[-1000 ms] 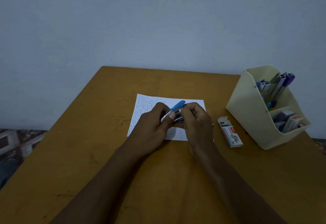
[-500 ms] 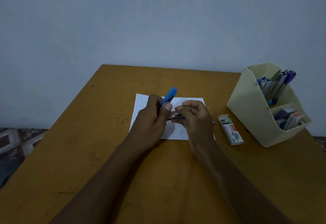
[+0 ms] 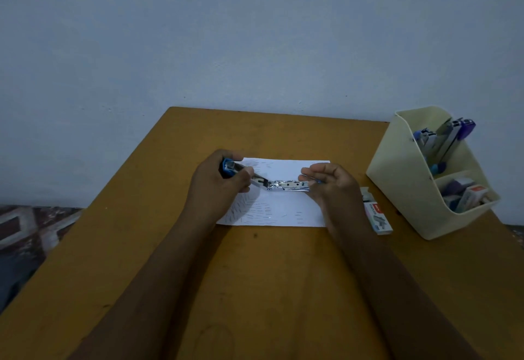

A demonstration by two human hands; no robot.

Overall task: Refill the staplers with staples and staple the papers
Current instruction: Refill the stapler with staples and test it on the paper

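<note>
An ochre wooden table (image 3: 269, 288) stands against a pale plaster wall (image 3: 255, 33) behind it. At the table's middle lies a white lined sheet of paper (image 3: 278, 212), and over it a blue-topped metal stapler (image 3: 286, 185) is spread open crosswise, the left hand (image 3: 218, 186) gripping its left end and the right hand (image 3: 331, 186) pinching its right end. Just right of the sheet, beside the right hand, a small white cardboard staple box (image 3: 378, 217) lies on the table. Further right, near the table's edge, sits a cream plastic two-compartment organiser (image 3: 402, 183), with upright purple and blue staplers (image 3: 450, 135) in its rear compartment and small cardboard boxes (image 3: 467, 195) in the front one
</note>
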